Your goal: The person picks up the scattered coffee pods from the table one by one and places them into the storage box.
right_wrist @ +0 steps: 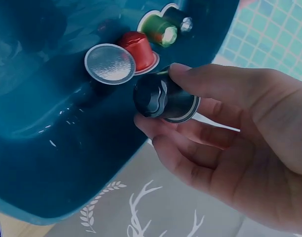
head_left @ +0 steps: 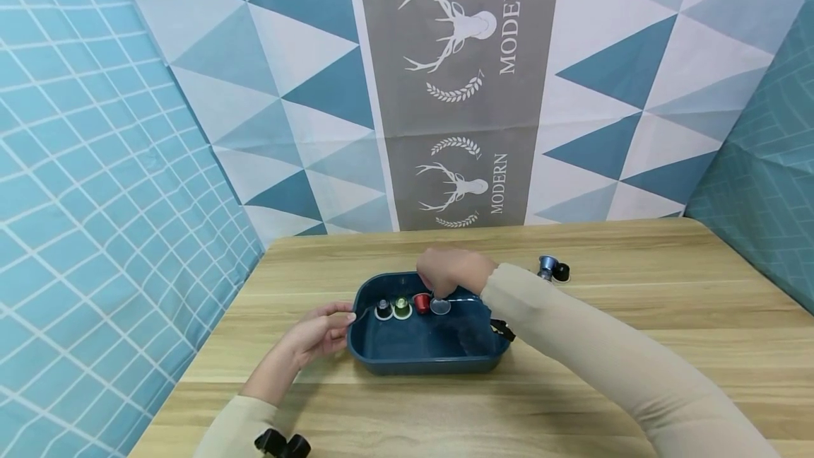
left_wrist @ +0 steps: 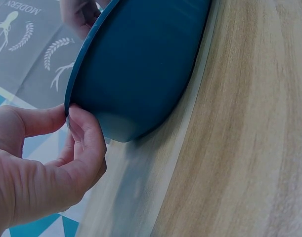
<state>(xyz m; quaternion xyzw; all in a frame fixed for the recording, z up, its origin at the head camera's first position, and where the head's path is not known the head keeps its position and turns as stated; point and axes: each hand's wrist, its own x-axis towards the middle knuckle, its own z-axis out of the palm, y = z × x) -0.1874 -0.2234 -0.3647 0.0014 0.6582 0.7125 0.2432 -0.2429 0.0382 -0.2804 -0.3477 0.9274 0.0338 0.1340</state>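
Observation:
A dark blue plastic basin [head_left: 426, 367] stands on the wooden table. My left hand [head_left: 320, 333] pinches its left rim between thumb and fingers, as the left wrist view shows closely. Over the basin's far side, my right hand [head_left: 450, 272] holds a black coffee capsule [right_wrist: 165, 96] by thumb and fingers; in the head view the hand hides that capsule. Inside the basin, a dark capsule [head_left: 384, 308], a green capsule [head_left: 402, 307] and a red capsule [head_left: 422, 303] sit in a row. Beside the red one, a capsule shows its silver foil lid [right_wrist: 110, 64].
Behind my right forearm, a blue capsule [head_left: 547, 264] and a black capsule [head_left: 561, 273] stand on the wooden table [head_left: 649, 288], with another partly hidden there. Patterned cloth [head_left: 305, 90] hangs beyond the table's far edge and along both sides.

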